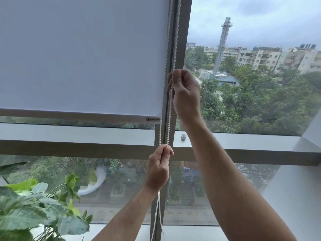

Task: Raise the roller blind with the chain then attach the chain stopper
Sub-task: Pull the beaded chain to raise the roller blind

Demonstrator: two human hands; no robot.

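A white roller blind (83,54) covers the upper left window pane; its bottom bar (78,115) hangs just above the horizontal frame rail. A white bead chain (169,119) runs down in two strands beside the vertical mullion. My right hand (185,94) is closed on the right strand at mid height. My left hand (159,166) grips both strands lower down, just under the rail, and the chain's loop hangs out below it. A small silver cylinder (183,137), possibly the chain stopper, stands on the ledge right of the mullion.
A grey window ledge (243,141) crosses the view, with glass panes above and below it. A leafy green plant (40,209) fills the lower left corner. Trees, buildings and a tower lie outside the right pane.
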